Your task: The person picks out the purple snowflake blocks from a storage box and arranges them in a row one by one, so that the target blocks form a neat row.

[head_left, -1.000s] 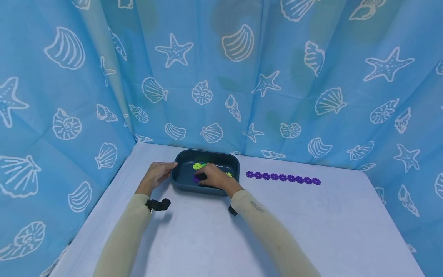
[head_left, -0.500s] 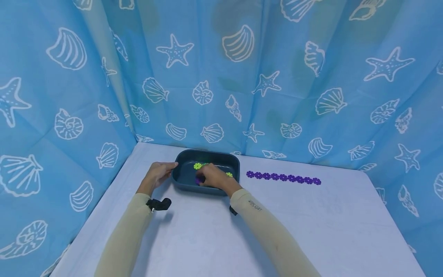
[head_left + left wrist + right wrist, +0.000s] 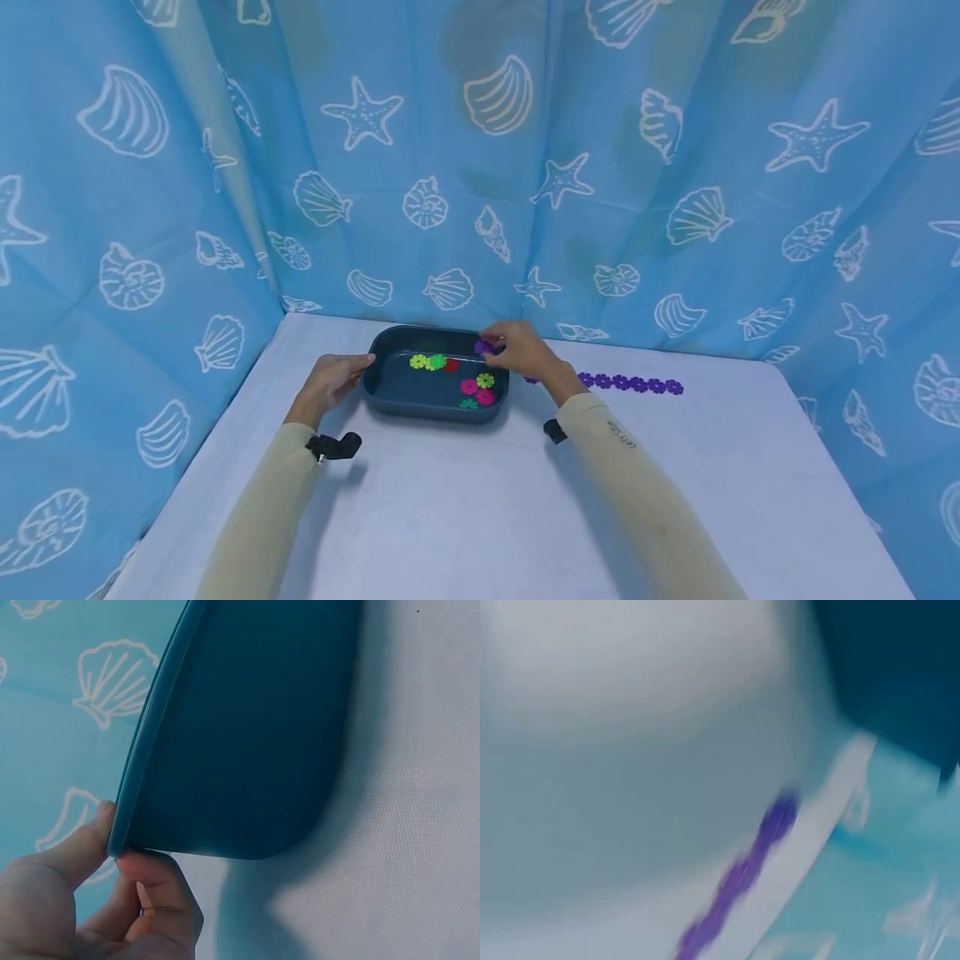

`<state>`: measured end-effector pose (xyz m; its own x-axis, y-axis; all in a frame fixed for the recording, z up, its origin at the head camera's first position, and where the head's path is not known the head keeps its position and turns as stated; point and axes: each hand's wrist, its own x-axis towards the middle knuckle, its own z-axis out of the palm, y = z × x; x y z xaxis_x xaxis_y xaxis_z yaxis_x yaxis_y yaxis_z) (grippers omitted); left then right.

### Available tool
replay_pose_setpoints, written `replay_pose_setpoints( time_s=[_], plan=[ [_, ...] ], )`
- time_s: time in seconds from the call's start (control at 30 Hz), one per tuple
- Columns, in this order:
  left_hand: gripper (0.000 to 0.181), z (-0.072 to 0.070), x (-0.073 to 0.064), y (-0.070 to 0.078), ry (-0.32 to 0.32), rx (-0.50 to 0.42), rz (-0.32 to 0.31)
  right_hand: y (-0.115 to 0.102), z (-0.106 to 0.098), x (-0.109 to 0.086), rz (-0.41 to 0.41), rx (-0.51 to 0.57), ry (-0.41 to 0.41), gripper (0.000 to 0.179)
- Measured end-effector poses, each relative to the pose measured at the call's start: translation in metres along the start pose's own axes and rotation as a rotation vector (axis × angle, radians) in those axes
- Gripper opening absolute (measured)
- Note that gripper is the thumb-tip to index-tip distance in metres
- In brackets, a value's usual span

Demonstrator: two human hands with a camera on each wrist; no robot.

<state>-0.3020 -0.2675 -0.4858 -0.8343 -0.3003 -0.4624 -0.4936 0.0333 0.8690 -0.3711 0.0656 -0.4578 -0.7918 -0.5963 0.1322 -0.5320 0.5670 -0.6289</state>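
In the head view my left hand pinches the left rim of a dark blue-grey tray. The left wrist view shows the thumb and a bent finger of that hand on either side of the tray's rim. My right hand holds a purple flower-shaped disc over the tray's right end, between thumb and fingers. Inside the tray lie yellow-green discs, a red disc, pink discs and a green disc.
To the tray's right, a straight row of several purple flower discs lies on the white table, partly hidden by the right wrist. The right wrist view shows this row blurred. A blue shell-patterned curtain stands along the table's back edge.
My right hand has lifted a purple disc from the tray's middle and moved right with it to the tray's far right side. The left hand stays on the rim.
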Motion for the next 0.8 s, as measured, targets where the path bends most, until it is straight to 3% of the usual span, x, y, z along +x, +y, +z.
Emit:
replay_pose_setpoints(
  time_s=[0.4,0.6,0.8],
  plan=[
    [0.055,0.000,-0.002,0.001,-0.015,0.009,-0.013,0.107,-0.093,-0.102,0.366,-0.060,0.178,0.049],
    [0.056,-0.002,-0.001,0.000,-0.019,0.009,-0.003,0.146,-0.113,-0.150,0.456,-0.086,0.286,0.047],
    [0.056,-0.001,-0.004,0.001,-0.023,0.003,-0.004,0.172,-0.117,-0.185,0.554,-0.128,0.367,0.047]
  ],
)
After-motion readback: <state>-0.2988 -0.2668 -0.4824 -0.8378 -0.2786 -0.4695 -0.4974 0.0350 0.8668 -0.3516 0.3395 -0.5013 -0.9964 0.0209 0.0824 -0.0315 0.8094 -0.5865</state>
